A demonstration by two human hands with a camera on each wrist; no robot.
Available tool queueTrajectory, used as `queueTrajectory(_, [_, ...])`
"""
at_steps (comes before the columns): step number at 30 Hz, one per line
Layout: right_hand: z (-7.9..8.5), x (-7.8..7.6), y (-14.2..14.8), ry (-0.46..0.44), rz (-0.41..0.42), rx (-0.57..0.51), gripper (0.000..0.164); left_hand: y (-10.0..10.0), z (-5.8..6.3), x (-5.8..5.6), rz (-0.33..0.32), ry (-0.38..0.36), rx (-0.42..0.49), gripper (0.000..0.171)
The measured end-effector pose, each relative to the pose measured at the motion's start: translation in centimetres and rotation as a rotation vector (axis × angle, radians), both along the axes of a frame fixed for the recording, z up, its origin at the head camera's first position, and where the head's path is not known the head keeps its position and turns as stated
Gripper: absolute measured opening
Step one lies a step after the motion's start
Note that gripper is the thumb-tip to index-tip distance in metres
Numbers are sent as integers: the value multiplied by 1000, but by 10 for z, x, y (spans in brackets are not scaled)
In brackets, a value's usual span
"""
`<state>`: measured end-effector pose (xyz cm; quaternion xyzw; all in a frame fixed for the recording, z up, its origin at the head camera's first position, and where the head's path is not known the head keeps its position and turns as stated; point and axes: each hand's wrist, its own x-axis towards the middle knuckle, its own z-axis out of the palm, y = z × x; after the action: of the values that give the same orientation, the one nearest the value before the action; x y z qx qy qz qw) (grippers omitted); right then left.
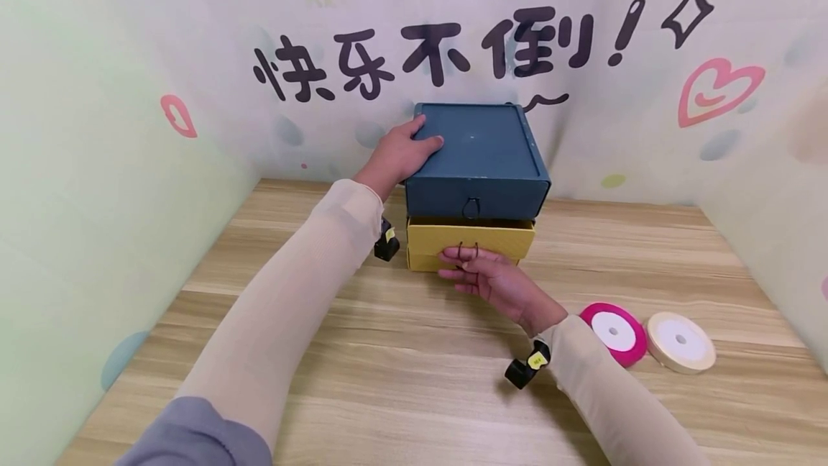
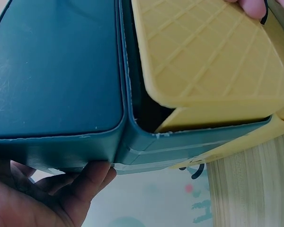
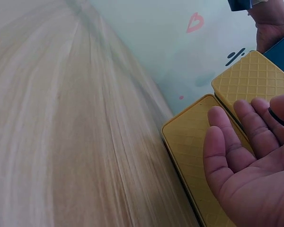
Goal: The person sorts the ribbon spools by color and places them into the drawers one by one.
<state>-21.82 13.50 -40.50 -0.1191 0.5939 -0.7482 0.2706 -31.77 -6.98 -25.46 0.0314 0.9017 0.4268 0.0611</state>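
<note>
A small drawer box stands against the back wall, with a blue top section (image 1: 475, 142) and yellow fronts below. My left hand (image 1: 402, 153) holds the blue section at its left edge, thumb on top and other fingers down the side (image 2: 97, 177). The upper yellow drawer (image 2: 213, 52) sticks out a little, leaving a dark gap under the blue frame. At its front, my right hand (image 1: 494, 279) pinches the black pull loop (image 1: 476, 250); part of the loop also shows by the thumb in the right wrist view. Below is another yellow front (image 3: 189, 142).
To the right on the wooden table (image 1: 388, 380) lie two ribbon rolls, one magenta (image 1: 637, 344) and one cream (image 1: 701, 358). Another black loop (image 1: 472, 207) hangs on the blue front. A printed cloth wall (image 1: 362, 13) rises behind the box.
</note>
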Motion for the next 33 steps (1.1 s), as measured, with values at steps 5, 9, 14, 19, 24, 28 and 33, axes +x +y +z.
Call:
queueTrajectory(5, [1,1,0,1,-8,6,45,0,0,-1,-1,3,-7,68])
queueTrajectory(9, [1,4,0,10,-12,16,44,1,0,0,-2,2,-6,69])
queueTrajectory(14, [0,6,0,13,-17,20,44,1,0,-1,-6,-1,-12,68])
queueTrajectory(19, [-2,8,-1,33,-15,23,44,1,1,0,-6,-3,-14,68])
queueTrajectory(24, [-3,10,-1,45,-16,22,44,0,1,0,-2,-2,-14,68])
queueTrajectory(28, [-5,12,-1,53,-13,32,43,0,0,0,-2,0,-14,68])
queueTrajectory(33, [-6,16,-1,61,-20,40,42,-1,0,0,-2,-4,-3,68])
